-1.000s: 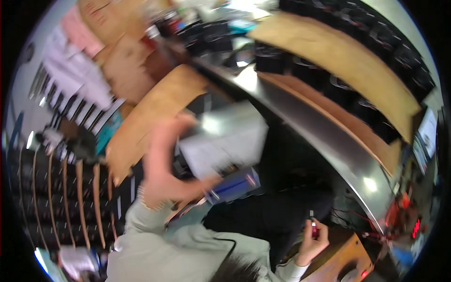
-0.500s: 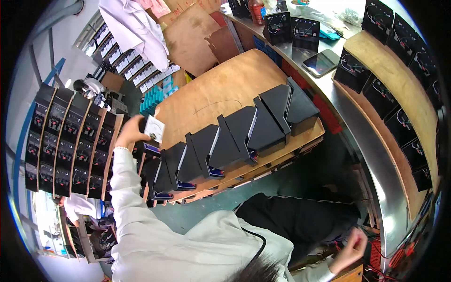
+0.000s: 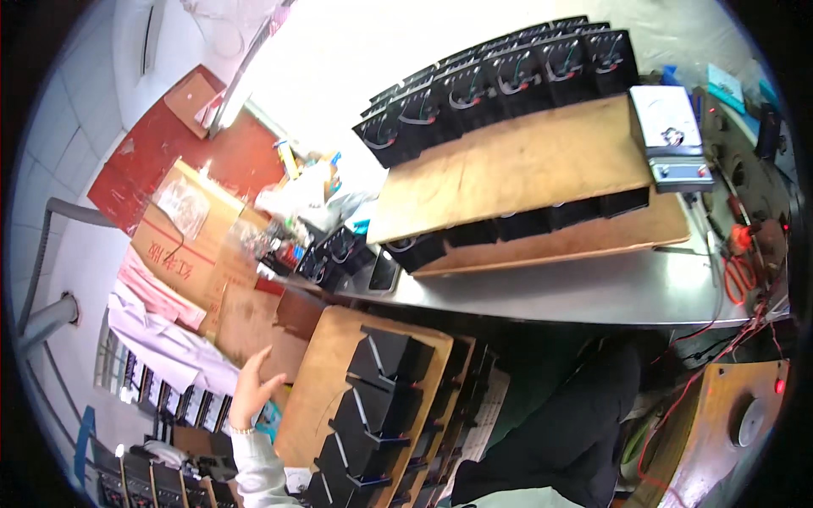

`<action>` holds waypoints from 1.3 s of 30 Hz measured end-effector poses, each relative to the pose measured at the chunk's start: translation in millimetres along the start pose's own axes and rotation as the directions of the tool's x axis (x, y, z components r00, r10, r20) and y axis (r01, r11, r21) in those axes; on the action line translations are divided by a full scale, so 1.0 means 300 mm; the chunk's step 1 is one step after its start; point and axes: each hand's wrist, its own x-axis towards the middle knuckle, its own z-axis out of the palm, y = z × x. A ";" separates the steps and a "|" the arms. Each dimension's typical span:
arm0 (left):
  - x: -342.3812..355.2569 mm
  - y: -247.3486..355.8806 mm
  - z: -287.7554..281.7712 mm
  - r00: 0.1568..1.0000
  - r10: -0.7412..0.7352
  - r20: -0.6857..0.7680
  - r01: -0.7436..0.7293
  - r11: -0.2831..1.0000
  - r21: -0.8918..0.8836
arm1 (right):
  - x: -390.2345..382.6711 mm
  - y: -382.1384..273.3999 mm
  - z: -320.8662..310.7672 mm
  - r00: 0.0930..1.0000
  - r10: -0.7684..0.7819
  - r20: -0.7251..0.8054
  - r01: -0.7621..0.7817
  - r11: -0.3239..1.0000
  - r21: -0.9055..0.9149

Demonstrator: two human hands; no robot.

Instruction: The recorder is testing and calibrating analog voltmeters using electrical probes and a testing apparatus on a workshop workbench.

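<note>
Currently, left hand (image 3: pixel 251 394) unclenched, fingers spread, appears just beside left edge of board (image 3: pixel 315 372). Black boxes (image 3: pixel 388 412) in row along board's right edge. Phone (image 3: pixel 384 273) near left corner of table (image 3: pixel 525 298). Right hand outside view; its state can't be told.

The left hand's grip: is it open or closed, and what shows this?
Open: the left hand has its thumb spread away from the fingers, with nothing visible between.

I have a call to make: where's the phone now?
Near the head view's centre, slightly left, the phone lies on the metal bench, between black boxes on its left and wooden boards on its right.
</note>
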 end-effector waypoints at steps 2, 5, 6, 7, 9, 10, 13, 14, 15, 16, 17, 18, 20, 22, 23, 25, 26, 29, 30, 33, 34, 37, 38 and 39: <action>0.156 0.218 -0.016 0.980 0.191 -0.048 -0.194 0.979 -0.057 | -0.029 0.052 -0.011 1.000 0.010 -0.006 -0.011 0.999 -0.053; 0.328 0.482 -0.034 0.912 0.397 -0.106 -0.407 0.909 -0.093 | -0.072 0.088 -0.044 0.998 0.054 -0.028 -0.058 0.986 -0.154; 0.386 0.558 -0.020 0.867 0.472 -0.158 -0.489 0.867 -0.093 | -0.085 0.090 -0.057 0.997 0.064 -0.040 -0.071 0.977 -0.199; 0.441 0.648 -0.007 0.847 0.506 -0.164 -0.526 0.842 -0.119 | -0.097 0.088 -0.071 0.996 0.066 -0.059 -0.078 0.966 -0.245; 0.552 0.834 0.030 0.771 0.595 -0.227 -0.631 0.761 -0.149 | -0.100 0.102 -0.082 0.993 0.068 -0.092 -0.094 0.942 -0.321; 0.602 0.935 0.061 0.709 0.649 -0.277 -0.700 0.696 -0.161 | -0.096 0.090 -0.095 0.992 0.066 -0.108 -0.101 0.925 -0.367; 0.719 1.254 0.146 0.669 0.649 -0.363 -0.688 0.356 -0.632 | -0.012 0.031 -0.131 0.990 0.042 -0.131 -0.101 0.873 -0.477; 0.750 1.350 0.183 0.695 0.624 -0.356 -0.595 0.223 -0.772 | 0.031 0.012 -0.145 0.991 0.026 -0.132 -0.090 0.853 -0.514; 0.801 1.442 0.222 0.711 0.618 -0.335 -0.546 0.185 -0.817 | 0.076 -0.009 -0.156 0.991 0.009 -0.130 -0.079 0.832 -0.549; 0.861 1.525 0.272 0.725 0.615 -0.309 -0.486 0.140 -0.862 | 0.137 -0.038 -0.154 0.992 -0.011 -0.129 -0.068 0.803 -0.592; 0.911 1.576 0.324 0.720 0.610 -0.330 -0.482 0.098 -0.870 | 0.184 -0.066 -0.157 0.992 -0.024 -0.123 -0.059 0.778 -0.626; 0.960 1.616 0.377 0.748 0.609 -0.264 -0.446 0.166 -0.880 | 0.227 -0.087 -0.162 0.993 -0.029 -0.117 -0.055 0.757 -0.651; 0.979 1.777 0.475 0.727 0.650 -0.220 -0.406 0.149 -0.901 | 0.147 -0.172 0.181 0.869 -0.218 0.445 0.494 0.446 -0.747; 1.011 1.762 0.533 0.616 0.774 -0.147 -0.381 0.129 -0.916 | -0.031 -0.124 0.270 0.866 0.352 0.354 0.190 0.424 -0.886; 0.955 1.807 0.528 0.615 0.778 -0.131 -0.342 0.113 -0.933 | -0.139 -0.061 0.210 0.890 0.403 0.214 0.005 0.460 -0.888; 0.840 1.770 0.503 0.663 0.674 -0.324 -0.518 0.101 -0.849 | -0.253 -0.064 0.178 0.831 0.497 0.250 0.012 0.434 -0.901; 0.780 1.727 0.505 0.656 0.603 -0.453 -0.623 0.094 -0.777 | -0.304 -0.069 0.158 0.809 0.532 0.251 0.016 0.407 -0.913; 0.534 1.623 0.513 0.509 0.512 -0.692 -0.849 0.163 -0.503 | -0.343 -0.084 0.118 0.733 0.653 0.194 -0.051 0.337 -0.940; 0.484 1.584 0.544 0.461 0.526 -0.714 -0.883 0.188 -0.431 | -0.329 -0.077 0.113 0.727 0.649 0.224 0.001 0.326 -0.946; 0.416 1.473 0.640 0.575 0.582 -0.575 -0.766 0.136 -0.629 | -0.246 -0.018 0.125 0.677 0.701 0.224 0.029 0.278 -0.960; 0.406 1.449 0.667 0.622 0.600 -0.502 -0.711 0.164 -0.684 | -0.220 0.016 0.130 0.709 0.625 0.328 0.079 0.392 -0.917; 0.436 1.380 0.797 0.710 0.655 -0.259 -0.424 0.104 -0.900 | -0.145 0.062 0.270 0.719 0.570 0.397 0.083 0.497 -0.864; 0.446 1.367 0.825 0.716 0.674 -0.183 -0.285 0.043 -0.958 | -0.142 0.093 0.302 0.726 0.491 0.482 0.150 0.571 -0.807; 0.453 1.349 0.836 0.689 0.708 -0.154 -0.279 0.064 -0.958 | -0.141 0.101 0.346 0.709 0.488 0.509 0.158 0.594 -0.789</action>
